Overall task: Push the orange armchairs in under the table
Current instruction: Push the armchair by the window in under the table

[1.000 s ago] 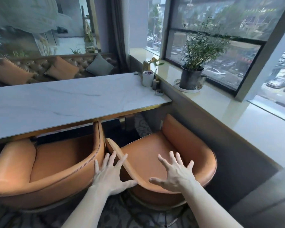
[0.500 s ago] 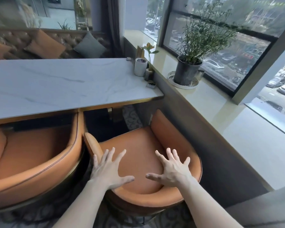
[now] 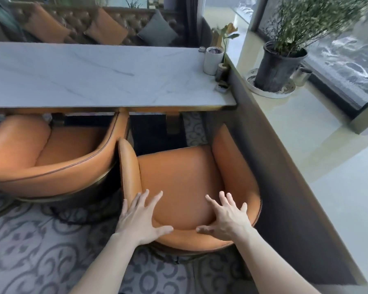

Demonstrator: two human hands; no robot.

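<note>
Both hands, left hand (image 3: 139,221) and right hand (image 3: 227,219), are pressing flat on the right armchair (image 3: 179,179) backrest, fingers (image 3: 155,198) splayed, gripping nothing. Chair is sitting short of the worktop (image 3: 94,77); the second armchair (image 3: 51,158) is partly under. Next, likely: pushing straight forward, staying clear of the window ledge (image 3: 295,128).

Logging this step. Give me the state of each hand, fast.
Left hand: open, fingers spread, on the right armchair backrest.
Right hand: open, fingers spread, on the same backrest.
</note>
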